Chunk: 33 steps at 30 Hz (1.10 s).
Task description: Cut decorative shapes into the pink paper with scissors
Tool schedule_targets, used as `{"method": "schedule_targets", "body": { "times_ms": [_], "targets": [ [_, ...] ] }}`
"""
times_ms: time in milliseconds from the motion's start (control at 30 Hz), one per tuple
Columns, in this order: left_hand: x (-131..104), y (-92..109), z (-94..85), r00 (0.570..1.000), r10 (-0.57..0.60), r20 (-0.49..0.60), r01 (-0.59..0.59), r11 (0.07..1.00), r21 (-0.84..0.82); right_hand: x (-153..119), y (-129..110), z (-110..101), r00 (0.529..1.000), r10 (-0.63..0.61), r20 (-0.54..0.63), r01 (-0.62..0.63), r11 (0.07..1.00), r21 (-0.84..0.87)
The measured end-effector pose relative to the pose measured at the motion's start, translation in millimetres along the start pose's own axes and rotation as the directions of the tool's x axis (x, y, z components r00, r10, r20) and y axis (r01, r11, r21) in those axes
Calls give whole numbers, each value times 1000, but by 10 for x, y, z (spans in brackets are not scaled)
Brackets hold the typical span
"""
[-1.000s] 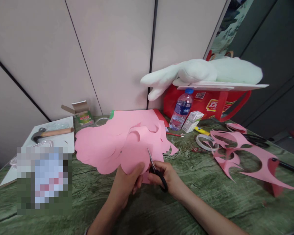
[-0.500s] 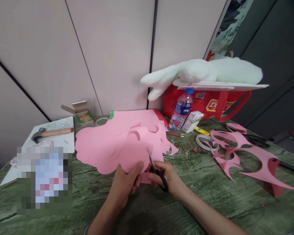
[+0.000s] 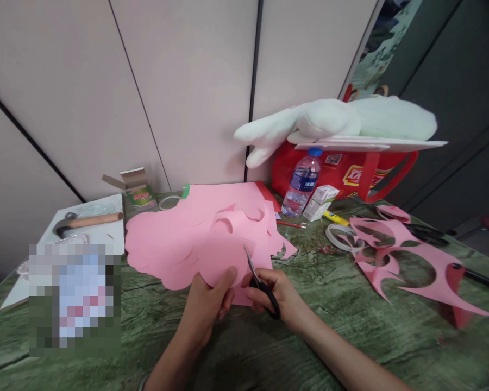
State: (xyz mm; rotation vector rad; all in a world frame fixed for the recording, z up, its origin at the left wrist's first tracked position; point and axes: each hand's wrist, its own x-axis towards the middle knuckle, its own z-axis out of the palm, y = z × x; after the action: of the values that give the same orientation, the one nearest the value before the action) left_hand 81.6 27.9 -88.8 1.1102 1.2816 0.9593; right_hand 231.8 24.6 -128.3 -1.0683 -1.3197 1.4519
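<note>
My left hand (image 3: pixel 212 301) pinches the lower edge of a rounded pink paper piece (image 3: pixel 220 260) between thumb and fingers. Black-handled scissors (image 3: pixel 264 293) are held in my right hand (image 3: pixel 279 296), their blades pointing up and left at the right edge of that piece. The blades look nearly closed. Behind and beneath it lie a pink sheet (image 3: pixel 228 195) with a curved cut-out and, at the left, a pile of scalloped pink paper shapes (image 3: pixel 155 244).
Cut pink scraps (image 3: pixel 427 260) and a tape roll (image 3: pixel 334 237) lie at the right. Behind stand a water bottle (image 3: pixel 303 182), a small carton (image 3: pixel 320 202) and a red bag (image 3: pixel 350 179). A hammer (image 3: pixel 93 220) rests on a white board at the left.
The rounded piece in my left hand has turned or shifted very slightly. Both hands and the scissors are in almost the same place.
</note>
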Motion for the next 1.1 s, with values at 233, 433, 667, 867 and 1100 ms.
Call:
{"method": "schedule_targets", "body": {
  "times_ms": [233,433,667,867,1100],
  "targets": [
    [11,-15,-4,1000,3,4,-3,1000,-6,5,-6,5,1000,3,-7,-3,1000,-6],
    [17,-19,-13,1000,23,21,-23,1000,5,5,-13,-8,1000,-17,12,17,1000,-5],
    [4,39,-4,1000,-11,16,12,1000,-24,5,9,-8,1000,-18,17,18,1000,9],
    [6,23,3,1000,15,27,-14,1000,-21,5,27,-8,999,-22,38,22,1000,5],
    [-9,29,27,1000,-14,-12,13,999,-36,21,-7,9,999,-47,19,45,996,72]
  ]
}}
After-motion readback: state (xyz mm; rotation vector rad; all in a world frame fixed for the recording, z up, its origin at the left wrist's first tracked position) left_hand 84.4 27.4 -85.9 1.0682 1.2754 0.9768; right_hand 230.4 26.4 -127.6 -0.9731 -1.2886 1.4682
